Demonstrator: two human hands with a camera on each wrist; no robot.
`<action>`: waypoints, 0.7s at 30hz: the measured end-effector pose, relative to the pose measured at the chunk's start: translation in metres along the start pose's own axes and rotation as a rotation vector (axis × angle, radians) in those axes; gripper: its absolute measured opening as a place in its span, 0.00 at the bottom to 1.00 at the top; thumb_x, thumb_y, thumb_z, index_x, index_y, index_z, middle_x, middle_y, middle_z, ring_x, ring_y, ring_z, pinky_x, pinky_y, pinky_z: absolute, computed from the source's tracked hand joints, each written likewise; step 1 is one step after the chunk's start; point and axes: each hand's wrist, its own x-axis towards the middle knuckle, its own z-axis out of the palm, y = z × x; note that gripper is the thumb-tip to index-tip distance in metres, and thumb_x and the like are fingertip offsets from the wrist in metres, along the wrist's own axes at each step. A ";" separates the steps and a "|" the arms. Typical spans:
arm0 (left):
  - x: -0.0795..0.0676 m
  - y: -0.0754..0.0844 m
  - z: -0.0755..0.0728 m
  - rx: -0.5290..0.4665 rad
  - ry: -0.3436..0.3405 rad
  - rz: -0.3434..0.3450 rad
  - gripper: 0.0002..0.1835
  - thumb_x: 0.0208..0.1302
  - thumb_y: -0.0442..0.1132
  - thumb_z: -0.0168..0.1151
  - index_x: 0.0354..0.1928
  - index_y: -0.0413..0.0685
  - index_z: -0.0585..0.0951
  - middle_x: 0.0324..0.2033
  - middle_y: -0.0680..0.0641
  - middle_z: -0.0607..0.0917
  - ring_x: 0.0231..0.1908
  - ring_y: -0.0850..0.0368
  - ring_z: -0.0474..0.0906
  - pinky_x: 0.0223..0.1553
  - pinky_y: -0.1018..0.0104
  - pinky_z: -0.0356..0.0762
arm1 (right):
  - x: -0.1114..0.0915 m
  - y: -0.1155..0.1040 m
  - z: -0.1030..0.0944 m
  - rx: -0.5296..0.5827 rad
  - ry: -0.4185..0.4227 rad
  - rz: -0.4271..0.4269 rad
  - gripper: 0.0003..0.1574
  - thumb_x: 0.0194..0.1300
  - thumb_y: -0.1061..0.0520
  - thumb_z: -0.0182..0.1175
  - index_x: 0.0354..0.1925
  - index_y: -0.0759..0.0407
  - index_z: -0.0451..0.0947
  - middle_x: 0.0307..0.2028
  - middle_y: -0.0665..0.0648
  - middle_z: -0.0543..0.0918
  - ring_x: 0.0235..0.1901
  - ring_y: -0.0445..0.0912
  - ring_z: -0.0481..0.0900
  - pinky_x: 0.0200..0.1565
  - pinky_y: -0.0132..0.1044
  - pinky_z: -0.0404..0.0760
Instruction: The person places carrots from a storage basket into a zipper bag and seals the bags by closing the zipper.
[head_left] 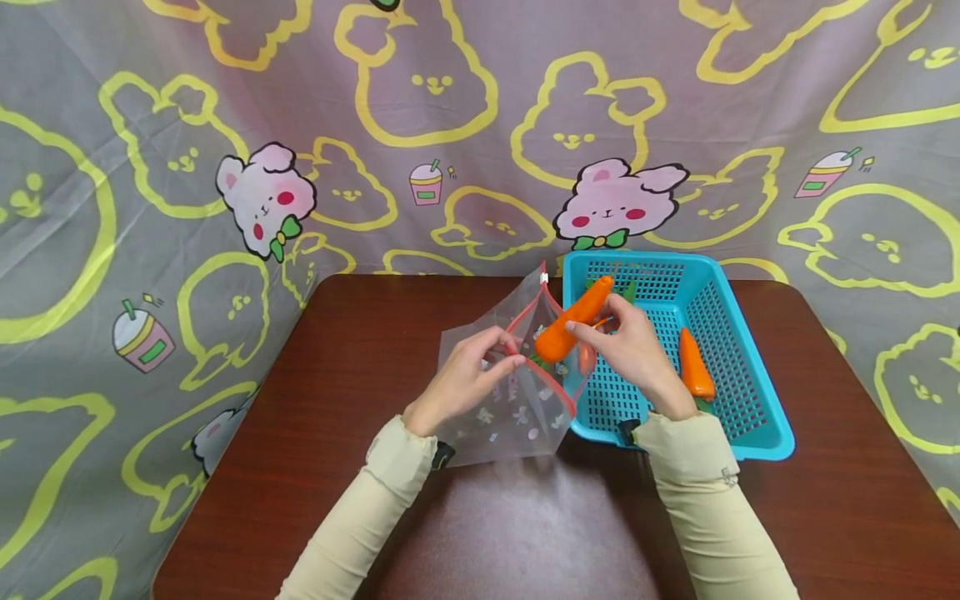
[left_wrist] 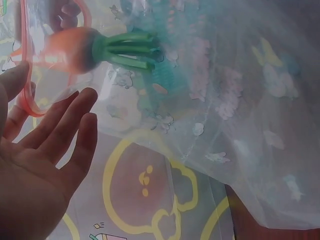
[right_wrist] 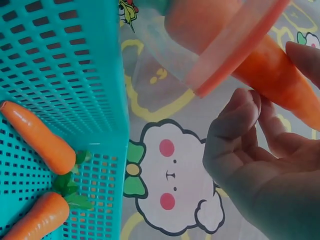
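My left hand (head_left: 476, 371) pinches the red zip edge of a clear plastic zip bag (head_left: 480, 433) printed with small figures. The bag's mouth gapes toward the right. An orange carrot (head_left: 573, 325) slants across that mouth, gripped by my right hand (head_left: 633, 350) between thumb and fingers toward its narrow end. In the left wrist view, the carrot's thick end with its green stalks (left_wrist: 127, 50) shows through the plastic, inside the bag. The narrow end still sticks out past the red edge, as the right wrist view shows.
A blue perforated basket (head_left: 761, 367) stands on the right of the brown table (head_left: 315, 400), under my right forearm. In the right wrist view it holds one carrot (right_wrist: 40, 137) and another carrot (right_wrist: 40, 217), both with green leaves. A patterned curtain (head_left: 465, 108) hangs behind the table.
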 end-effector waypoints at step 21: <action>0.004 -0.001 0.003 -0.016 0.030 0.031 0.07 0.63 0.38 0.65 0.38 0.45 0.77 0.45 0.43 0.85 0.44 0.56 0.82 0.45 0.63 0.82 | 0.001 0.003 0.003 -0.010 -0.022 -0.018 0.27 0.62 0.45 0.65 0.49 0.62 0.72 0.38 0.62 0.84 0.24 0.48 0.81 0.30 0.37 0.78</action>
